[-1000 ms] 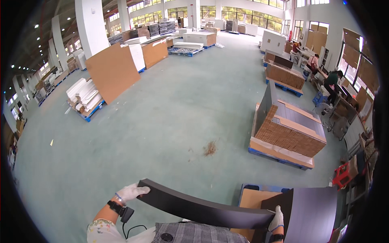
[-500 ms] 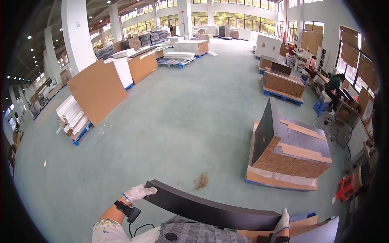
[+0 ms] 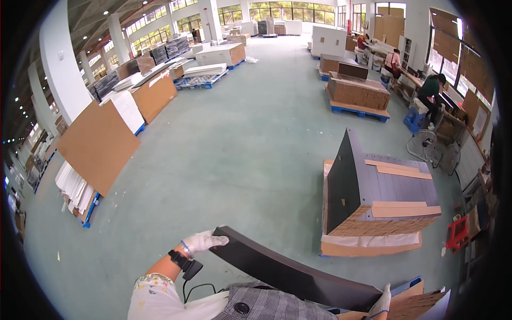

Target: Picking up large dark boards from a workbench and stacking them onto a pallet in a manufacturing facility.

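A long dark grey panel (image 3: 298,274) stretches across in front of my body, held at both ends and tilted down toward the right. My left hand (image 3: 202,242), in a white glove, grips its upper left end with the thumb over the top face. At the lower right end my right hand (image 3: 382,302), also gloved, is closed on the panel; part of that hand is cut off by the lower edge. On my left wrist sits a black band with a small box (image 3: 185,263).
Ahead on the right, a stack of dark panels (image 3: 400,186) stands on a pallet. Cardboard-topped boards (image 3: 410,298) lie beside my right hand. A large brown sheet (image 3: 98,146) leans on white boards at left. Several people work along the right wall, near a floor fan (image 3: 422,143).
The view has turned right and come closer to the dark panel stack. The held panel has shifted right in the picture and slopes more steeply; both hands keep hold of it.
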A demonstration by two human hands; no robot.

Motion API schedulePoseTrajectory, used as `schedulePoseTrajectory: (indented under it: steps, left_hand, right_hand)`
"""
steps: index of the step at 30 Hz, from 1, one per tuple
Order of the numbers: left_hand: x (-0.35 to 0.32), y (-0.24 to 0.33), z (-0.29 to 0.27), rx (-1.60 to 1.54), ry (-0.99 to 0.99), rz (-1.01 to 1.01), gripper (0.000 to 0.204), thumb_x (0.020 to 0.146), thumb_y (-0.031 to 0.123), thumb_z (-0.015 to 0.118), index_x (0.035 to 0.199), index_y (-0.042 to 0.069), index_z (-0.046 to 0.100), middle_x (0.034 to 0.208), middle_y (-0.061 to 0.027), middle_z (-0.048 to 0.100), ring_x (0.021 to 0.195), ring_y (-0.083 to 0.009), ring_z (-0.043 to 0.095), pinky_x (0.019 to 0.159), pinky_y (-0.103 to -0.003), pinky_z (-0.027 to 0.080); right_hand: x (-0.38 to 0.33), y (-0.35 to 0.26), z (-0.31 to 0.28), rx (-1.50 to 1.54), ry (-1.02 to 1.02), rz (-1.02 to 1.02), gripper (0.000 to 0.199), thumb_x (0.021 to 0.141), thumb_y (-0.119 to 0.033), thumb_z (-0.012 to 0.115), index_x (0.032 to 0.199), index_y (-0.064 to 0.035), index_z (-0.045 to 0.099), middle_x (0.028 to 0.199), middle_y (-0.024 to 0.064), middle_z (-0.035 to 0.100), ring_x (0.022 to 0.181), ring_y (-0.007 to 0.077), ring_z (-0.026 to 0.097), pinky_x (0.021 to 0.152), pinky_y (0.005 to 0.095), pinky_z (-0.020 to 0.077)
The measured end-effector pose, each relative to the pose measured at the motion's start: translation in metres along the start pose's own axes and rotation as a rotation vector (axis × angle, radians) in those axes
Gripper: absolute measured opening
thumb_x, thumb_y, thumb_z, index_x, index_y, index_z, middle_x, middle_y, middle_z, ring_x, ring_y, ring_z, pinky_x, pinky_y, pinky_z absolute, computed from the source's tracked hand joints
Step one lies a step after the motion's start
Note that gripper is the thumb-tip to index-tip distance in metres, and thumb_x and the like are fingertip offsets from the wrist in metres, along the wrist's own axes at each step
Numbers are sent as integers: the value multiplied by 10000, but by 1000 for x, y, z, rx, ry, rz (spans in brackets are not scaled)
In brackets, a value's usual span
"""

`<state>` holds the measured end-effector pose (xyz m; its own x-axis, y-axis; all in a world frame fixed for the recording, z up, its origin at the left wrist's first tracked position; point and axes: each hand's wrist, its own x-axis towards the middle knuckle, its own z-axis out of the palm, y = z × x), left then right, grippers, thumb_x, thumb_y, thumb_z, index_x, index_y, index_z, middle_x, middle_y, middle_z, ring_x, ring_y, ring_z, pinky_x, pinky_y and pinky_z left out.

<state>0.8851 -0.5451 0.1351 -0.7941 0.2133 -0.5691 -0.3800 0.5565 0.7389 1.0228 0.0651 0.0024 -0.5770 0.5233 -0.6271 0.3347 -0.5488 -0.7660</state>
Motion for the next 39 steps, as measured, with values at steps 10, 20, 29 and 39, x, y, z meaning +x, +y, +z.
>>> schedulePoseTrajectory:
  steps: [10, 20, 29, 39]
  left_hand:
    - [213, 132, -24, 207, -7, -28, 517, 843, 397, 618, 1248, 80, 567, 1046, -60, 672, 941, -130, 605, 869, -265, 455]
    - [380, 254, -59, 295, 29, 75, 395, 839, 343, 616, 1076, 27, 609, 797, -29, 617, 710, -118, 571, 680, -278, 473]
    - [593, 419, -65, 369, -321, 270, 570, 861, 274, 623, 1364, 67, 451, 888, 18, 584, 752, -71, 504, 724, -233, 441]
    - [817, 611, 32, 371, -592, 440, 362, 880, 458, 593, 839, 98, 581, 753, 50, 471, 678, -68, 405, 588, -221, 311]
  right_hand:
    - [53, -60, 61, 96, 213, 120, 627, 896, -577, 436, 1027, 7, 621, 915, 148, 657, 816, 292, 639, 750, 404, 522]
    - [142, -127, 134, 125, 394, 30, 610, 931, -508, 434, 1023, 57, 644, 872, 145, 668, 730, 226, 631, 669, 345, 513]
    - [159, -192, 206, 343, 668, 7, 633, 901, -550, 468, 995, 43, 668, 851, 137, 676, 717, 211, 633, 705, 316, 506]
    - [221, -255, 234, 401, 915, -7, 557, 910, -526, 451, 900, -21, 688, 682, 56, 624, 561, 143, 566, 408, 318, 394]
